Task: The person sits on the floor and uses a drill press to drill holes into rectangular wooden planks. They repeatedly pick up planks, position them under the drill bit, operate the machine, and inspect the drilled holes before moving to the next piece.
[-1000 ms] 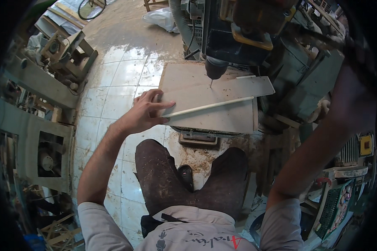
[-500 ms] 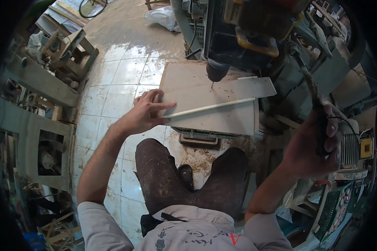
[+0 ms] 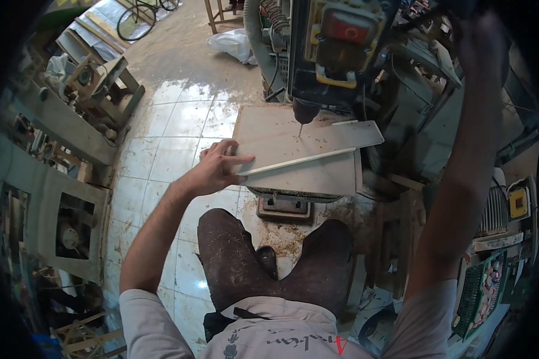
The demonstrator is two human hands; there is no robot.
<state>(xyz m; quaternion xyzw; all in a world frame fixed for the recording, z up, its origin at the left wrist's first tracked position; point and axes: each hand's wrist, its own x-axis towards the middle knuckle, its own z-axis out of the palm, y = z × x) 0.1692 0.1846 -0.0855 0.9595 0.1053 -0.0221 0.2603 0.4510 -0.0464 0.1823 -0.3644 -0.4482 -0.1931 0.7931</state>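
Observation:
My left hand (image 3: 218, 169) grips the left end of a flat board (image 3: 317, 142) with a pale near edge, its index finger stretched over the top. The board lies slantwise on a larger panel (image 3: 269, 124) that serves as the drill press table. Above the board hangs the drill press chuck (image 3: 306, 110), with a thin drill bit (image 3: 300, 129) pointing down; whether its tip touches the board is unclear. High at the upper right, my right hand (image 3: 484, 45) is closed on the drill press lever, dim and partly lost in shadow.
The drill press head (image 3: 335, 54) carries a red switch in a yellow frame. Its base (image 3: 285, 207) stands by my feet among wood shavings. Machines line the left side (image 3: 72, 221), and a ribbed motor (image 3: 493, 209) and a green crate (image 3: 478, 293) stand at right.
My right hand has swung up and away with the lever, and the chuck has risen relative to the panel. My left hand stays at the board's left end. The view has shifted slightly.

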